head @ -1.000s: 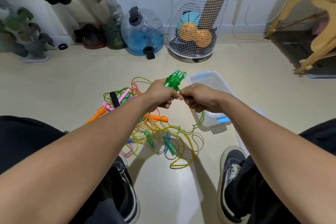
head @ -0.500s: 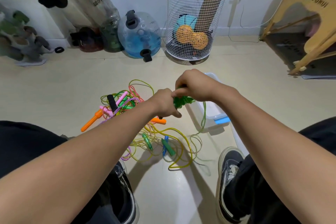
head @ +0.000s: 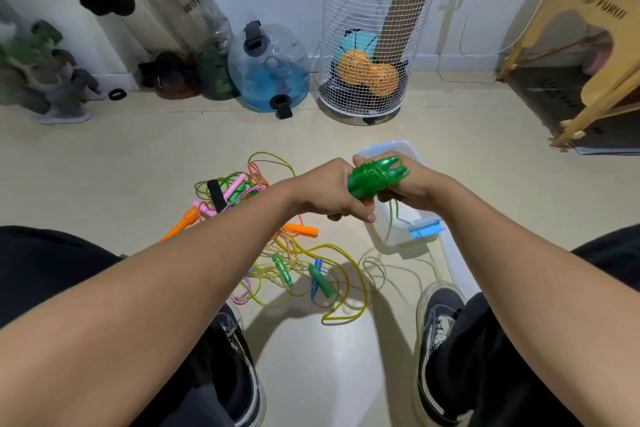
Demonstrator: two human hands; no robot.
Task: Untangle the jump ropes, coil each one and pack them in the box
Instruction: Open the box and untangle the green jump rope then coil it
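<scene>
At the centre of the frame the person holds a green jump rope [head: 375,178], its two handles laid side by side with cord wound round them. The left hand [head: 334,192] grips the lower end of the bundle, fingers curled round it. The right hand [head: 405,180] sits behind the upper end, fingers closed against the bundle or its cord; exactly what it pinches is hidden. A loose tail of green cord [head: 390,218] drops from the bundle into the clear plastic box [head: 398,236] just below the hands, right of centre.

The rope looks light, the handles hard and smooth, the cord thin, springy plastic that will likely want to unwind once let go. The best hold is probably across the wound middle, pressing the turns down, rather than on the tapered tips, which could slip.

Lower left of the hands, the remaining tangle of ropes [head: 284,253] lies on the floor [head: 104,166], with orange, pink, green and blue handles among yellow and pink cords, so most of the task appears undone
</scene>
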